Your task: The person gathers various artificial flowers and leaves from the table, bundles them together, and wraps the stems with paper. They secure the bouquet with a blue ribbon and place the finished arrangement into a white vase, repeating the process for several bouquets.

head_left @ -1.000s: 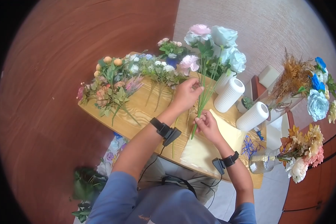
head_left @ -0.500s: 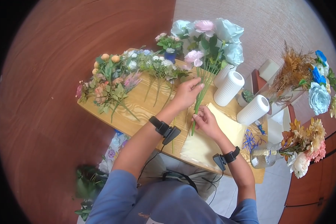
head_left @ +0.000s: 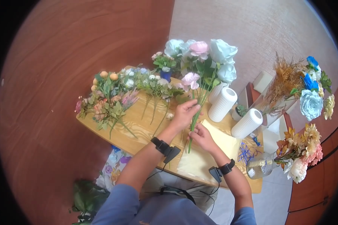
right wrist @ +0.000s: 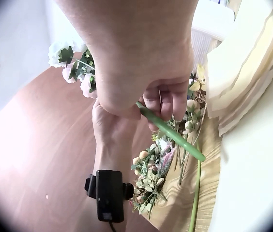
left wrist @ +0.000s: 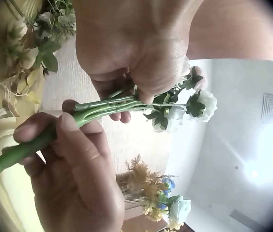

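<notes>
Both hands hold one bunch of green stems (head_left: 196,117) above the table, topped by pink and pale blue flowers (head_left: 190,80). The left hand (head_left: 185,113) grips the bunch higher up, just under the leaves. Lower down, the right hand (head_left: 202,135) pinches the stems near their cut ends. In the left wrist view the right hand (left wrist: 78,174) has thumb and fingers round a thick green stem (left wrist: 25,151), while the left hand (left wrist: 136,53) curls round the thinner stems. A stem end (right wrist: 175,137) sticks out below the right hand (right wrist: 141,72) in the right wrist view.
Loose flower sprays (head_left: 110,105) lie on the table's left (head_left: 139,129). White ribbed vases (head_left: 223,105) stand right of the hands, beside cream paper sheets (head_left: 202,159) and blue ribbon (head_left: 246,153). A glass vase (head_left: 260,167) with flowers stands at the right edge.
The hands and the bunch sit lower in the head view, which has itself shifted. The left hand has come closer to the right one along the stems.
</notes>
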Motion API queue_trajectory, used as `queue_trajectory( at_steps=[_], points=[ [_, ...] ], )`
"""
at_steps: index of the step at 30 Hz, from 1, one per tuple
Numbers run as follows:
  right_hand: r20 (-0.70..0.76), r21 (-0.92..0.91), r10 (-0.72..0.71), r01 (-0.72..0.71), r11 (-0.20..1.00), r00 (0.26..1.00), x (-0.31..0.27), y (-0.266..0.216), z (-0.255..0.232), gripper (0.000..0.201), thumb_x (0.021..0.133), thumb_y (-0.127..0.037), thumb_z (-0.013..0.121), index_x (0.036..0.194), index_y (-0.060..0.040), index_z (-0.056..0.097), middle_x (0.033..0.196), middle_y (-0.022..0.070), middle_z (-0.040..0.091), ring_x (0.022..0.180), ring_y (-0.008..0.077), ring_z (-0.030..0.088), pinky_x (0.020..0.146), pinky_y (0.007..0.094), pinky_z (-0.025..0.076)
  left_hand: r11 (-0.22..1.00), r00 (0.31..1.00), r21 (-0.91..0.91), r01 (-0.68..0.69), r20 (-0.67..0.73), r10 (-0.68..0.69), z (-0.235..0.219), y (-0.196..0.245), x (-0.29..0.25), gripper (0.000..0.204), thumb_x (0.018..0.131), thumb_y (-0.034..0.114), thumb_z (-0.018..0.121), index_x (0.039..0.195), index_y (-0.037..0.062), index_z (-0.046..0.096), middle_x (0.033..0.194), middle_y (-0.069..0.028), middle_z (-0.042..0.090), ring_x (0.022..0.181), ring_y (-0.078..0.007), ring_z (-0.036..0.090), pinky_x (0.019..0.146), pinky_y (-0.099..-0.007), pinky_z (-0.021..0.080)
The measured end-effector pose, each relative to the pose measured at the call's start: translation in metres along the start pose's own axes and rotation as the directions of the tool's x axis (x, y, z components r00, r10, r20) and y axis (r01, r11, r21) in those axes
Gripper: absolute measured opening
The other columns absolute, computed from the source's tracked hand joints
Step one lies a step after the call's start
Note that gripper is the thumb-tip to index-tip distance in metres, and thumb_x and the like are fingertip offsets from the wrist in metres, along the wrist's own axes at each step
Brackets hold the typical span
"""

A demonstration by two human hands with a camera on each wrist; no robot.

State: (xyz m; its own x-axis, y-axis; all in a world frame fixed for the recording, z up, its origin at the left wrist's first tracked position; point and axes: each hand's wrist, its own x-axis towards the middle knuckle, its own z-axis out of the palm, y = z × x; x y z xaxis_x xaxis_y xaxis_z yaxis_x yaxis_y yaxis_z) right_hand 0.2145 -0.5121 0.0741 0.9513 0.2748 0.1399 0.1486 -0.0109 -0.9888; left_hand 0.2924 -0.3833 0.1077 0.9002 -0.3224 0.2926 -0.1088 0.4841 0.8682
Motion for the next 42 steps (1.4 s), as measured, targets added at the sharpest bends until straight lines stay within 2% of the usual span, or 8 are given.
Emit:
queue_trajectory(
  at_steps=[9,13,19,24,28,30,35,42],
  points=[
    [-0.071,0.317,0.163,-0.133,0.939,0.984,0.012,-0.017,-0.006,0.02,0.092,-0.012,0.053,0.107,0.0001,0.054,0.09,0.0081,0.063,0.079,0.0169,0.064,0.073,0.03,0.053,0.999,1.0,0.025,-0.022,-0.014,0.022,0.014,-0.015,-0.012,0.04,0.091,0.008,0.061,0.127,-0.0078,0.049,0.1,-0.0129,0.064,0.083,-0.0155,0.065,0.068,-0.0257,0.055],
    [-0.249,0.288,0.125,-0.05,0.956,0.961,0.017,-0.008,-0.011,0.03,0.086,-0.011,0.058,0.114,-0.0008,0.053,0.102,0.0077,0.062,0.087,0.0153,0.063,0.075,0.0279,0.053,0.938,0.961,0.21,-0.275,0.038,0.273,0.02,-0.018,-0.018,0.032,0.087,0.01,0.066,0.113,-0.0078,0.06,0.1,-0.0095,0.067,0.084,-0.0116,0.064,0.069,-0.0255,0.054],
    [-0.263,0.274,0.111,-0.036,0.961,0.959,0.018,-0.01,-0.022,0.028,0.091,-0.019,0.053,0.116,-0.0049,0.052,0.094,0.0002,0.058,0.077,0.0064,0.056,0.06,0.0201,0.043,0.996,0.993,0.081,0.045,0.108,-0.053,0.034,0.036,-0.034,0.026,0.086,0.01,0.066,0.108,-0.0021,0.066,0.091,-0.0069,0.07,0.08,-0.0085,0.063,0.069,-0.0242,0.051],
    [-0.185,0.279,0.164,-0.108,0.954,0.969,0.013,-0.019,-0.012,0.021,0.095,-0.023,0.047,0.104,-0.0055,0.055,0.072,-0.002,0.051,0.057,0.0074,0.045,0.05,0.0229,0.036,0.97,0.969,0.165,-0.176,0.203,0.141,0.02,0.018,-0.029,0.025,0.085,0.011,0.066,0.107,-0.0014,0.067,0.107,-0.0133,0.063,0.099,-0.019,0.061,0.085,-0.029,0.048],
    [-0.193,0.2,0.133,-0.094,0.975,0.972,0.014,-0.038,-0.001,0.029,0.096,-0.024,0.047,0.071,-0.0107,0.042,0.051,-0.0015,0.035,0.041,0.0106,0.032,0.046,0.0276,0.035,0.805,0.892,0.39,-0.447,0.259,0.369,-0.038,0.05,-0.025,0.017,0.085,0.015,0.066,0.091,-0.0004,0.07,0.094,-0.0109,0.067,0.083,-0.017,0.063,0.074,-0.0307,0.049],
    [-0.178,0.159,0.123,-0.095,0.983,0.976,0.012,-0.042,-0.002,0.048,0.096,-0.025,0.048,0.053,-0.0143,0.032,0.042,-0.0007,0.027,0.036,0.0122,0.027,0.046,0.0301,0.036,0.766,0.992,0.631,-0.126,0.06,0.114,-0.085,0.076,-0.021,0.017,0.084,0.018,0.066,0.087,0.0021,0.07,0.081,-0.0081,0.069,0.071,-0.0155,0.063,0.066,-0.0316,0.049],
    [-0.191,0.108,0.133,-0.114,0.988,0.973,0.009,-0.052,0.007,0.049,0.097,-0.028,0.047,0.052,-0.0164,0.029,0.043,-0.0022,0.025,0.038,0.0124,0.028,0.047,0.0305,0.035,0.038,0.905,0.953,0.301,-0.297,0.304,-0.225,0.12,-0.002,0.013,0.077,0.013,0.061,0.083,0.0046,0.069,0.084,-0.0198,0.066,0.08,-0.0382,0.063,0.071,-0.0466,0.05],
    [-0.216,0.143,0.132,-0.102,0.984,0.967,0.002,-0.051,0.006,0.044,0.094,-0.027,0.052,0.056,-0.013,0.035,0.042,0.0001,0.03,0.036,0.0126,0.029,0.044,0.0298,0.037,-0.056,0.752,0.757,0.651,-0.633,0.185,-0.311,0.14,0.001,0.019,0.075,0.01,0.063,0.09,-0.0006,0.07,0.095,-0.0223,0.067,0.091,-0.0358,0.065,0.078,-0.0421,0.052]
  ],
)
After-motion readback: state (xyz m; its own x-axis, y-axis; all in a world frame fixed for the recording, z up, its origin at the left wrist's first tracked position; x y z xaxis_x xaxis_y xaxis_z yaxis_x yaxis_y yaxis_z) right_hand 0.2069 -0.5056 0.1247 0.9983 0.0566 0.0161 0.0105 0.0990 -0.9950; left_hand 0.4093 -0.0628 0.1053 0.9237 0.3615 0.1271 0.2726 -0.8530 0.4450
